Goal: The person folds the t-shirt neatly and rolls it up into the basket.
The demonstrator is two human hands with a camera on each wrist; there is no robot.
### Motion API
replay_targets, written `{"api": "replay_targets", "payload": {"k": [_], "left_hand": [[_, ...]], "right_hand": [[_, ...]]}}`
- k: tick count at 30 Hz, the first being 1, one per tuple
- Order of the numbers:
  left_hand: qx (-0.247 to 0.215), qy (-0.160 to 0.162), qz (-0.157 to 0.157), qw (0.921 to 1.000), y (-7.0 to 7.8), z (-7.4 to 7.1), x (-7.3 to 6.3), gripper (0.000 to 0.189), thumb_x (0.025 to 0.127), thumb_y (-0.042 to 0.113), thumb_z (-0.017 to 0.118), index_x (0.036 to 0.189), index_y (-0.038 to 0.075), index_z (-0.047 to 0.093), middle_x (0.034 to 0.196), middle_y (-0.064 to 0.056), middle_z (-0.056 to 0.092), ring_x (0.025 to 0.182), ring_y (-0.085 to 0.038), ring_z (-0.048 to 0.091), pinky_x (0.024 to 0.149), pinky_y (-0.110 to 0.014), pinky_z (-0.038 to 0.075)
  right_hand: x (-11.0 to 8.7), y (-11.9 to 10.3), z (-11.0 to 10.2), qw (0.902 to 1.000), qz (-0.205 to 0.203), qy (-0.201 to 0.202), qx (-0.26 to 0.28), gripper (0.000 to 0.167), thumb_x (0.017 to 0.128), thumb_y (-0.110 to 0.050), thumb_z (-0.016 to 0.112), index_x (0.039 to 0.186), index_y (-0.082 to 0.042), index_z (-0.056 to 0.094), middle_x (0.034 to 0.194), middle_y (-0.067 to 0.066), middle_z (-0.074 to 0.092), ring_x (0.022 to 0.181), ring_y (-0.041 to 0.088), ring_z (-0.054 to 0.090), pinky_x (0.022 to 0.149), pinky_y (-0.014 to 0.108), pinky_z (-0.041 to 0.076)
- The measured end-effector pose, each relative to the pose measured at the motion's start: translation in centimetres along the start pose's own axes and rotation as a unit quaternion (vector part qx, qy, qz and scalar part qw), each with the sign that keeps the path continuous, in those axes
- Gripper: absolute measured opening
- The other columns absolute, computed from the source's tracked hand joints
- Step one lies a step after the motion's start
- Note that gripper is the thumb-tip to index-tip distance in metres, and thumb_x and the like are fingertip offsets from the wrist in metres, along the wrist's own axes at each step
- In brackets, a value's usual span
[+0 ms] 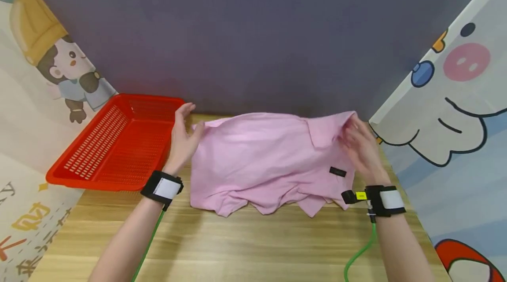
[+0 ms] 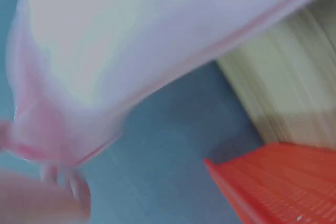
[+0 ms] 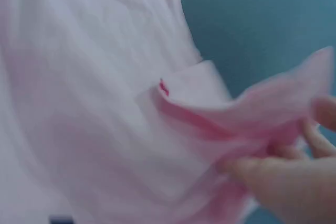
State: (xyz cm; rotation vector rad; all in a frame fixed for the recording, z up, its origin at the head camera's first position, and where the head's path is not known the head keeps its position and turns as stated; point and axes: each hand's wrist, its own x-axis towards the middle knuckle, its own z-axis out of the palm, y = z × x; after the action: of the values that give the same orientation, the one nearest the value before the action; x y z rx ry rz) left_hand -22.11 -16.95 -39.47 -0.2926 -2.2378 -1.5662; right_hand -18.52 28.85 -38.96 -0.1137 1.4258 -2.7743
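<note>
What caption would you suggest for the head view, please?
Right hand holding one far corner of a pink cloth, left hand at the other, red basket alongside.

Nook between cartoon-printed panels (image 1: 447, 189)

A red perforated basket (image 1: 95, 137) stands open side up at the left of the wood-grain tabletop (image 1: 253, 247). A plain dark grey panel (image 1: 253, 31) bounds the rear. The left wall (image 1: 23, 128) bears a cartoon figure (image 1: 71, 60) in a yellow hat and coloured lettering (image 1: 33, 216); the right wall (image 1: 463, 189) bears a cartoon face with a pink snout (image 1: 467, 62).
</note>
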Motion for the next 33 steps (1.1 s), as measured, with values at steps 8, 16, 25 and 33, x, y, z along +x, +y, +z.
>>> {"api": "replay_targets", "payload": {"k": [8,16,25,33], "left_hand": [[0.206,-0.178,0.07,0.9595,-4.3,1.8,-5.1,0.042,0.085,0.011,0.073,0.123,0.002,0.059,0.113,-0.019,0.063,0.109,-0.038,0.054,0.093,-0.046,0.042],[0.33,-0.326,0.017,0.8856,-6.0,0.4,-8.0,0.038,0.074,0.036,0.085,0.099,0.013,0.069,0.088,-0.005,0.064,0.082,-0.019,0.059,0.075,-0.039,0.047],[0.314,-0.292,-0.054,0.9018,-8.5,0.0,-8.1,0.032,0.072,0.0,0.073,0.102,0.006,0.064,0.083,-0.007,0.058,0.073,-0.021,0.054,0.064,-0.033,0.044],[0.231,-0.161,0.008,0.9596,-9.9,0.1,-7.3,0.023,0.074,-0.013,0.07,0.091,0.002,0.068,0.077,-0.011,0.061,0.07,-0.021,0.056,0.064,-0.03,0.045]], "right_hand": [[-1.5,4.4,-4.9,0.8406,0.054,0.038,-0.538,0.045,0.098,-0.002,0.052,0.142,0.009,0.047,0.145,0.032,0.048,0.129,0.042,0.052,0.107,0.039,0.046],[-3.8,4.2,-8.6,0.666,0.17,0.027,-0.726,0.051,0.09,-0.035,0.069,0.104,0.012,0.054,0.087,0.02,0.059,0.078,0.026,0.057,0.063,0.033,0.044],[-3.8,5.6,-8.3,0.6811,0.187,-0.032,-0.707,0.068,0.088,-0.017,0.067,0.138,0.018,0.037,0.082,0.015,0.059,0.067,0.024,0.057,0.059,0.036,0.048],[-4.4,5.7,-8.0,0.6738,0.162,-0.012,-0.721,0.048,0.09,-0.016,0.061,0.128,0.013,0.052,0.071,0.005,0.054,0.058,0.015,0.05,0.052,0.028,0.042]]}}
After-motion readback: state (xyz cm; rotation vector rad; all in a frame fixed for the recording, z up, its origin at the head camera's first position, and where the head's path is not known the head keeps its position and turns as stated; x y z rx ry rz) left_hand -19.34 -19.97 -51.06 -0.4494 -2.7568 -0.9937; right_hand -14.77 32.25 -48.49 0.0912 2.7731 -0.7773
